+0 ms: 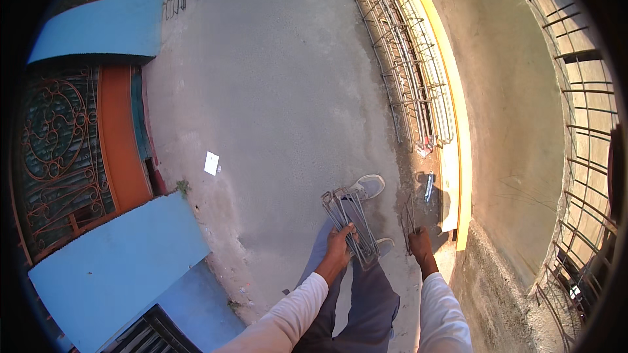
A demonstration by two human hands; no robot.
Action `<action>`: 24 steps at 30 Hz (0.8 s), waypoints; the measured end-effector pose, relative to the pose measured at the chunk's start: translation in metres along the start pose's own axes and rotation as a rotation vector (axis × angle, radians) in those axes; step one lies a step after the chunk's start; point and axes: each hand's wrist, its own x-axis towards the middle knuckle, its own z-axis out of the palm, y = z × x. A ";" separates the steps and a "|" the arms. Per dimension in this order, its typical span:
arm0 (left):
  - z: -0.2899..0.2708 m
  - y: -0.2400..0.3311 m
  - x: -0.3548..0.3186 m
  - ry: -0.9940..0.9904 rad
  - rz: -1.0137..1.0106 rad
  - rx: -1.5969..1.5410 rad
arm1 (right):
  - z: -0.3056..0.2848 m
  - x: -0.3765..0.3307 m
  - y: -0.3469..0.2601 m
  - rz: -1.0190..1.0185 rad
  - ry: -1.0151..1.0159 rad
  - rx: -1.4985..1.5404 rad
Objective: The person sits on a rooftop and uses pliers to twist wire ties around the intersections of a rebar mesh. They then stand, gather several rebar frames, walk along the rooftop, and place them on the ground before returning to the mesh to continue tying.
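My left hand [337,244] is closed round a bundle of rectangular steel stirrups [335,210], bent from thin rod. They hang tilted in front of my legs, above my shoes. Off to the right, my right hand [420,242] grips what looks like a narrow steel stirrup [408,214], apart from the bundle. It points up and away from me, close to the wall side. How many pieces this hand holds I cannot tell.
Long rebar cages [409,72] lie along the yellow-edged ledge [463,170] on the right. A small blue-and-white object [429,186] lies near my right hand. White pieces [211,163] lie on the paved lane [281,104]. At left stand blue walls [118,268] and an ornate gate [59,131].
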 end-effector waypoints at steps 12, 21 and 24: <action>-0.013 0.167 -0.102 -0.014 0.068 -0.101 | -0.104 -0.220 0.000 0.268 -0.435 0.491; 0.012 0.377 -0.136 0.004 0.185 -0.358 | 0.011 -0.222 -0.388 -0.327 -0.454 0.061; -0.005 0.423 -0.125 -0.032 0.263 -0.454 | 0.033 -0.223 -0.456 -0.397 -0.486 -0.005</action>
